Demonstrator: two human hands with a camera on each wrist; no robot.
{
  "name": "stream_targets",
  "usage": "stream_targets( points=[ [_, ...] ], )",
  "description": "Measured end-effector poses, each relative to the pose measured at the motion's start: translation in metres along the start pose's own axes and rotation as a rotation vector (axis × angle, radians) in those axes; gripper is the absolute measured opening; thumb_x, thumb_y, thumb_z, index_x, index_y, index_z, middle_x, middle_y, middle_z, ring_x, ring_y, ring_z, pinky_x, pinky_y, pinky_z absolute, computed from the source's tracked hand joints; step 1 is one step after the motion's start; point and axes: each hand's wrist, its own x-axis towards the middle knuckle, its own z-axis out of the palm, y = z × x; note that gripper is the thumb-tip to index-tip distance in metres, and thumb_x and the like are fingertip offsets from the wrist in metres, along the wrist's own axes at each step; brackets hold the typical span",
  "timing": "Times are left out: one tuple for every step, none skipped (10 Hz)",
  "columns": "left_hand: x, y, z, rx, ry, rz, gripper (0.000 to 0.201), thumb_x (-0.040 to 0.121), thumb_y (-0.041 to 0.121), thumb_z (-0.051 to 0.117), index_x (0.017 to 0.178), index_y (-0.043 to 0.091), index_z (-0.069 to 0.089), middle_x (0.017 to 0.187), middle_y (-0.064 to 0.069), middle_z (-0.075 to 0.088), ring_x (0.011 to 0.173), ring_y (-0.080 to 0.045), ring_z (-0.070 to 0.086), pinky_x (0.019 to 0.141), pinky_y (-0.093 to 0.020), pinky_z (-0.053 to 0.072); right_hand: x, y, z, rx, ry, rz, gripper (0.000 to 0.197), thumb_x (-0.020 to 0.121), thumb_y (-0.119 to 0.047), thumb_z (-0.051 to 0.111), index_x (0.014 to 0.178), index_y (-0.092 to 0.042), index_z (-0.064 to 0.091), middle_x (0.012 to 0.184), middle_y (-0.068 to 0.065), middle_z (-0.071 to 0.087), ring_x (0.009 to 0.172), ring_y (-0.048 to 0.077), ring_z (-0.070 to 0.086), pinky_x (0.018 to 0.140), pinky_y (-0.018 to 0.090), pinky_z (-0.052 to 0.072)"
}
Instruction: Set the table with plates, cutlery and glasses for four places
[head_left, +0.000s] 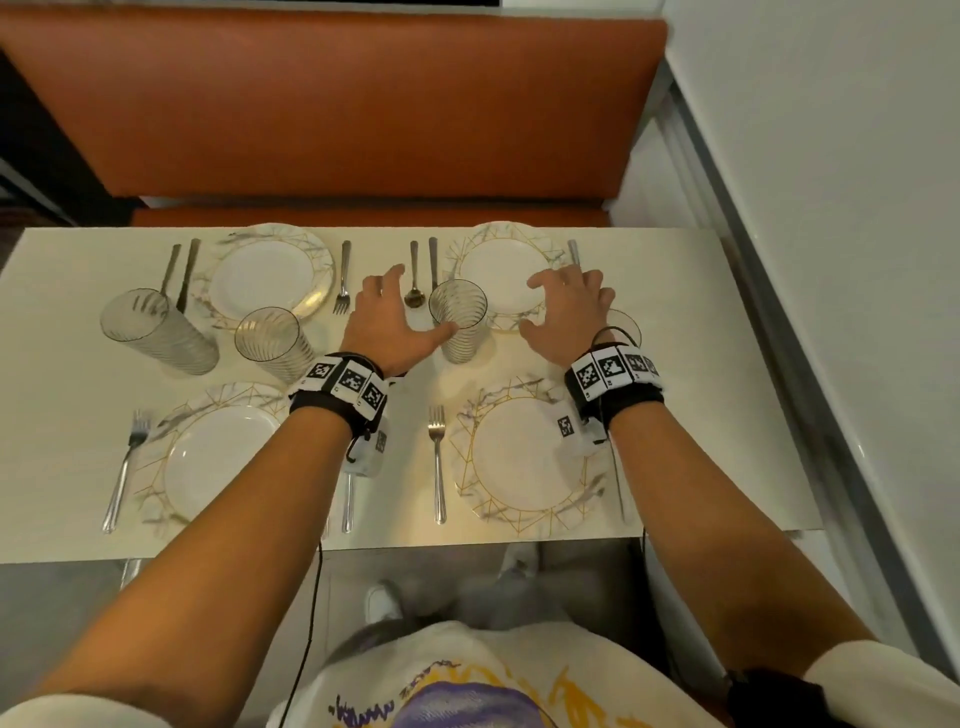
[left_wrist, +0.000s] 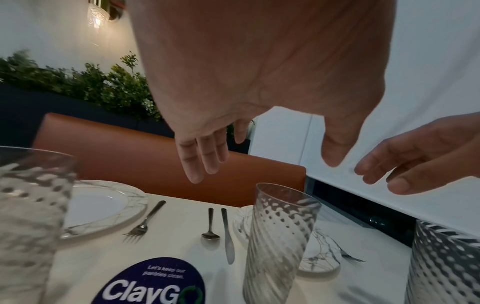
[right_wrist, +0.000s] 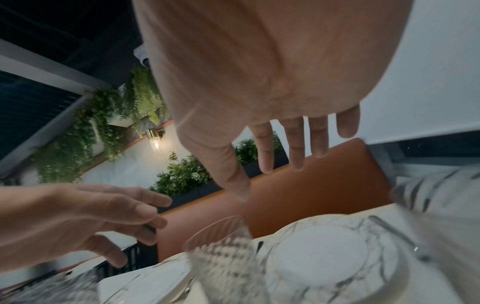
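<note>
Both hands hang above the table (head_left: 675, 270) with fingers spread and nothing held: the left hand (head_left: 387, 319) just left of the middle glass (head_left: 460, 319), its thumb at the rim, whether touching I cannot tell, and the right hand (head_left: 563, 312) over the far right plate (head_left: 501, 273). Four plates lie with cutlery beside them, two more glasses (head_left: 156, 332) stand at the left, and a fourth glass (head_left: 626, 325) shows partly behind the right wrist.
</note>
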Motion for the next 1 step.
stream_targets(
  points=[
    [-0.0206, -0.0252, -0.0115, -0.050, 0.043, 0.002, 0.099, 0.080, 0.057, 0.079, 0.157, 0.019, 0.030, 0.158, -0.013, 0.034, 0.144, -0.033, 0.039, 0.112, -0.052, 0.045, -0.0186, -0.0264, 0.0154, 0.083, 0.007, -0.045, 0.041, 0.083, -0.035, 0.067, 0.122, -0.025, 0.060, 0.129, 0.006, 0.052, 0.123, 0.032, 0.039, 0.101, 0.044, 0.033]
  ],
)
